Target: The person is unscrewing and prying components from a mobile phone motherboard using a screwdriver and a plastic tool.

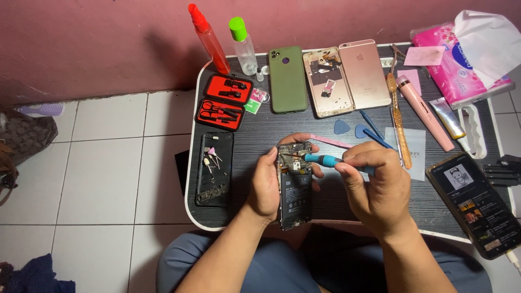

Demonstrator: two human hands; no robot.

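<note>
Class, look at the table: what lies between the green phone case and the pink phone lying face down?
In the head view, an opened gold phone shell, its inner parts exposed, lies between the green phone case and the pink phone.

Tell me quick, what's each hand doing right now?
Left hand: closed around the opened phone, holding it over the table.
Right hand: fingers closed on the blue-handled screwdriver, its tip at the phone's upper part.

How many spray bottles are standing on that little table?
2. The red spray bottle leans at the table's back left edge; the clear bottle with a green cap stands just right of it. None seems hidden.
</note>
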